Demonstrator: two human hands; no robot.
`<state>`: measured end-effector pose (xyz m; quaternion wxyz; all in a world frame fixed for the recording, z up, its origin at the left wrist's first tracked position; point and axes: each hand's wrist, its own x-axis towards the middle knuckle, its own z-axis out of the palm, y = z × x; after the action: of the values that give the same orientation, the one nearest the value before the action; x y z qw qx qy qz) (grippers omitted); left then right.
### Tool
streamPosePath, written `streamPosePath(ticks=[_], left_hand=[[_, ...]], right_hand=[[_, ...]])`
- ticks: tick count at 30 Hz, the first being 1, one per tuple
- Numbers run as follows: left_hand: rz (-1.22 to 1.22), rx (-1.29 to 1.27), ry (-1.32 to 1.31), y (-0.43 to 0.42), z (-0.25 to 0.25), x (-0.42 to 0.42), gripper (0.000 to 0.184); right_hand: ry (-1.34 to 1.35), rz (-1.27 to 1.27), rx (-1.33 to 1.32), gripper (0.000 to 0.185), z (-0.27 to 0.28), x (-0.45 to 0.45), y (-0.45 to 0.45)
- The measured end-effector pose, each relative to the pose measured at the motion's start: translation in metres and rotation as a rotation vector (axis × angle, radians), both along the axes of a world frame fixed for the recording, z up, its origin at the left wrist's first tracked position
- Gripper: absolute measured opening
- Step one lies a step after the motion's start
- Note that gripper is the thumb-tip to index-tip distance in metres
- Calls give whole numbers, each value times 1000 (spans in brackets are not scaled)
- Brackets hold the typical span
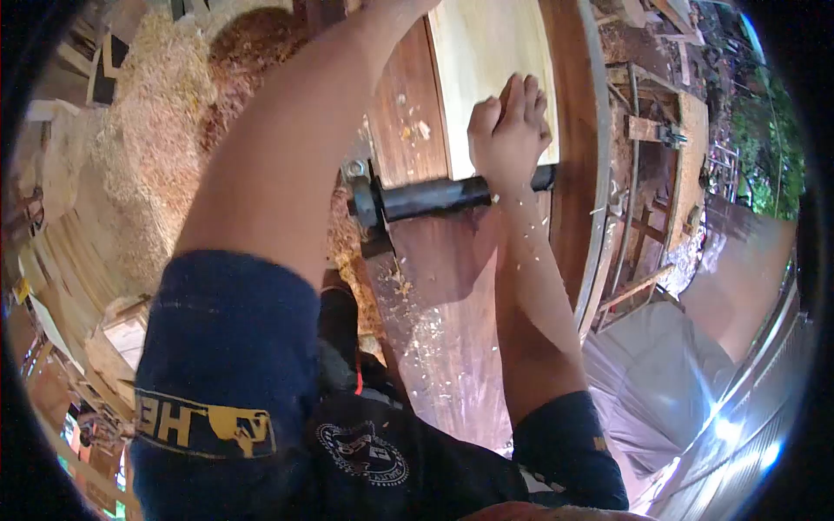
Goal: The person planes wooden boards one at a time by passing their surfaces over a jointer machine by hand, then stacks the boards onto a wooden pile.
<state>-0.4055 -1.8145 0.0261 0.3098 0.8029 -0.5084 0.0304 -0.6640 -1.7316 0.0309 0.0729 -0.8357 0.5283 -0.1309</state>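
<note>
A pale wooden board point(486, 43) lies on the brown bed of a woodworking machine, its near end at a dark metal roller-like cylinder point(430, 198). My right hand point(511, 135) presses down on the board close to that end, thumb apart from the bent fingers, which rest on its surface. Wood chips stick to my right forearm. My left arm reaches forward along the left side of the machine. Only the edge of my left hand point(417, 3) shows at the top of the view, so its fingers are hidden.
Wood shavings point(161, 130) are heaped on the floor to the left, beside stacked planks point(78, 269). A bolted metal bracket point(363, 195) holds the cylinder's left end. On the right stand a wooden frame bench point(691, 156) and a grey sheet point(660, 365). Chips litter the near bed point(434, 339).
</note>
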Motion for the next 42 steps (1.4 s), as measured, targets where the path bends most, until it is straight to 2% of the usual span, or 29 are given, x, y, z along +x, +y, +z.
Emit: streamPosePath(ticks=[1,3,4,5,7,8,11,17,18,21,22,23,25,28,31,32,34,37,39,40,41,42], left_hand=[[56,156,30,19,6,7,55],[-6,238,-27,43,-32,27,75],[35,232,-141,55,-32,27,64],[78,228,-251,69,-28,21,57],[81,324,-244,68,-17,15,56],[87,368,-240,63,-11,16,56],[64,417,-234,65,-3,17,56],[39,397,-169,65,1,20,57],[49,363,-178,64,-1,20,56],[57,322,-172,64,1,19,55],[51,353,-159,64,5,19,56],[44,384,-145,65,9,19,57],[47,394,-132,64,10,17,57],[41,388,-128,64,4,18,58],[36,400,-118,64,3,19,60],[5,395,-113,67,8,16,60],[-39,375,-104,74,19,24,60],[-185,166,174,92,8,56,51],[-98,-14,437,143,20,46,41],[-54,-104,563,177,28,35,36],[-32,-184,543,218,31,15,29],[21,-287,877,262,27,-18,28]], right_hand=[[23,0,43,74,3,3,3],[68,-6,117,88,16,9,0],[115,9,210,108,33,21,0],[120,66,232,110,47,35,2],[299,60,234,114,53,51,4],[289,40,247,114,51,53,3],[231,144,277,107,57,52,-4],[176,265,154,85,69,50,-7],[236,357,81,74,77,43,-11],[233,89,176,70,135,32,-13],[228,59,45,65,149,28,-17],[309,-46,93,57,166,28,-20],[369,-115,183,52,168,10,-29],[453,3,233,34,179,0,-30],[158,72,312,27,228,-10,18],[98,-79,426,25,250,-10,42],[-16,-119,473,25,240,-51,85],[-207,-222,562,28,221,-109,152],[-180,-267,416,30,209,-133,195],[-164,-410,443,35,197,-147,213],[-138,-452,469,39,201,-149,224],[-111,-493,495,43,208,-149,235]])
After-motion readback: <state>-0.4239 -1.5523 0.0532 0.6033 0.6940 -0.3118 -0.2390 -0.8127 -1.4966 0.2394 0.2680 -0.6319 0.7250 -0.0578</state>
